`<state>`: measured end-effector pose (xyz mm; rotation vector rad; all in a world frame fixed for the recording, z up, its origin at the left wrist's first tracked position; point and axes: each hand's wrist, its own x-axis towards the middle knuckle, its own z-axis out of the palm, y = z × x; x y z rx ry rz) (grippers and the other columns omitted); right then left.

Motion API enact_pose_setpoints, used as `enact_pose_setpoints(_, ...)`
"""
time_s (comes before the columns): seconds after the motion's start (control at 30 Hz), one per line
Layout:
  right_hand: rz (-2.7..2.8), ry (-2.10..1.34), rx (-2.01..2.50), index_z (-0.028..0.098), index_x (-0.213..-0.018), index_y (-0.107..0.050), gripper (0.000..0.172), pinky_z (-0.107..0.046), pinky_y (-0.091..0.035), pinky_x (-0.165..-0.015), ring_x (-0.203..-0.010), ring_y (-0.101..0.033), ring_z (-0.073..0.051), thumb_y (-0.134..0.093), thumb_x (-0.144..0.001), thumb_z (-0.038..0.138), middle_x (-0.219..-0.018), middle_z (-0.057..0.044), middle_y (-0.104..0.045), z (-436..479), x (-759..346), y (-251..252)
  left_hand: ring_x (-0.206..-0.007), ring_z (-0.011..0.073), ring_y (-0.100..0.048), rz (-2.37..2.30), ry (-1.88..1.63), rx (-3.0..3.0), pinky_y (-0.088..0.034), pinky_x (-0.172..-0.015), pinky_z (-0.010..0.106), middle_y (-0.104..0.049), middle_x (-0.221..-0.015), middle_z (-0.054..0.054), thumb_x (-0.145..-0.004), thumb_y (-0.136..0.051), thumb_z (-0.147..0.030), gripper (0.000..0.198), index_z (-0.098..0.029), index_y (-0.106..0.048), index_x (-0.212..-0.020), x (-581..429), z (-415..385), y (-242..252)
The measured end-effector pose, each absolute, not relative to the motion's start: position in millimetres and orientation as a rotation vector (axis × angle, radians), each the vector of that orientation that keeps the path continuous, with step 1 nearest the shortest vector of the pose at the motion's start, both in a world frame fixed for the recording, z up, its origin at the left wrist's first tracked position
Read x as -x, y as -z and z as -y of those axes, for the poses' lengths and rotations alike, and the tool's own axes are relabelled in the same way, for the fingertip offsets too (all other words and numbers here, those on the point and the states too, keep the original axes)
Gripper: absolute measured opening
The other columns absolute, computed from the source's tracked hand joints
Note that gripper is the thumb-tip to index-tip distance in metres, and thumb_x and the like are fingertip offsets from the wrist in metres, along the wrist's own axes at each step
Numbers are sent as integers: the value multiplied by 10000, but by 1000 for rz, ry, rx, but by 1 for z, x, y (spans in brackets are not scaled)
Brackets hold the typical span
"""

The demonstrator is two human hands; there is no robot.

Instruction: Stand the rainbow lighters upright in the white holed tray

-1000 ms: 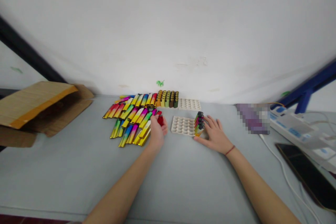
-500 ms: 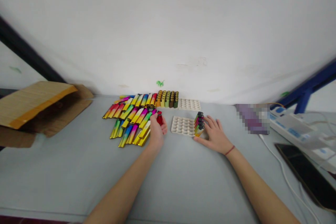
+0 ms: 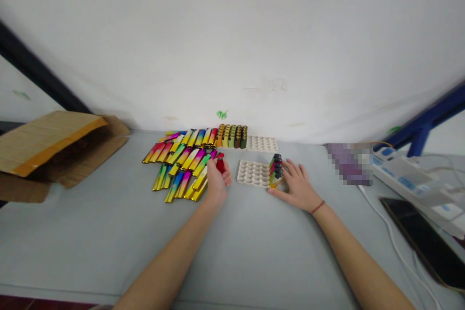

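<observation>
My left hand (image 3: 217,185) is closed around a red lighter (image 3: 220,165), whose top end shows above the fingers. Beneath and to the left of that hand lies a spread of shiny rainbow-and-gold lighters (image 3: 185,159). A white tray with round holes (image 3: 250,174) rests to its right. Along the tray's right edge stands a short row of upright lighters with black tops (image 3: 276,170). My right hand (image 3: 300,191) lies with fingers spread beside this row, thumb near the tray's front right corner; whether it touches the lighters I cannot tell.
Behind, near the wall, several upright lighters (image 3: 232,136) stand in rows beside a second holed tray (image 3: 262,144). An open cardboard box (image 3: 54,143) sits at the left. At the right are a black phone (image 3: 421,242), a power strip (image 3: 407,181) and white cables.
The red lighter sits slightly lower and more tilted in my left hand. My right hand stays beside the row of lighters.
</observation>
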<state>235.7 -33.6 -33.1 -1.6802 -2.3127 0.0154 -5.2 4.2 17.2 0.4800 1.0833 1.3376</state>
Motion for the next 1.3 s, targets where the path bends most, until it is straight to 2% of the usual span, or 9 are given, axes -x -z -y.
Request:
enact_pose_setpoints(0.17,2315,-25,1685,137,-1423,-489,816,-690,-223,-1138,-1433,-335,-423,-496,-870,738,-1488,-220,-477,33,-236,33,-331,70,-201,-1051,-1392,-476,-169,-352,193,-232,-417,-84,-925,-282,-453,430,-222,-367,-573,6,-8,-13)
enact_pose_setpoints(0.3,2314,-60,1686,144,-1413,-509,818,-696,-224,-1134,-1434,-333,-426,-537,-848,736,-1490,-217,-475,32,-237,32,-385,87,-321,-1039,-1457,-655,-272,-397,201,-339,-469,-76,-907,-337,-545,402,-218,-439,-697,4,-10,-4)
enact_pose_setpoints(0.43,2319,-82,1693,167,-1381,-553,810,-702,-234,-1123,-1428,-340,-432,-591,-807,737,-1494,-207,-473,32,-237,29,-549,104,-491,-1091,-1537,-1040,-439,-574,219,-508,-645,-55,-915,-457,-412,193,-222,-482,-939,0,-5,6)
enact_pose_setpoints(0.57,2321,-88,1698,181,-1369,-572,814,-705,-226,-1124,-1431,-330,-438,-624,-777,737,-1500,-201,-467,32,-236,28,-811,148,-617,-1141,-1505,-1510,-522,-788,304,-607,-913,33,-949,-485,-363,182,-211,-527,-1039,-3,1,8)
enact_pose_setpoints(0.7,2319,-91,1699,195,-1391,-558,827,-711,-217,-1123,-1437,-317,-438,-624,-773,741,-1508,-195,-457,33,-235,29,-1046,205,-614,-1149,-1511,-1856,-501,-945,359,-642,-1083,91,-943,-533,-330,212,-195,-602,-1091,-7,2,7)
enact_pose_setpoints(0.97,2328,-77,1691,180,-1406,-547,834,-717,-206,-1122,-1435,-313,-443,-601,-791,741,-1503,-205,-459,33,-234,29,-1074,235,-653,-1237,-1166,-2130,-458,-979,401,-744,-1107,60,-946,-571,-285,207,-223,-696,-1100,-15,-2,4)
enact_pose_setpoints(1.3,2324,-69,1698,189,-1408,-543,818,-717,-206,-1122,-1440,-307,-440,-614,-790,721,-1503,-199,-462,33,-233,30,-1098,244,-651,-1373,-1049,-2198,-389,-994,444,-752,-1142,31,-937,-606,-290,211,-259,-696,-1125,-20,1,0)
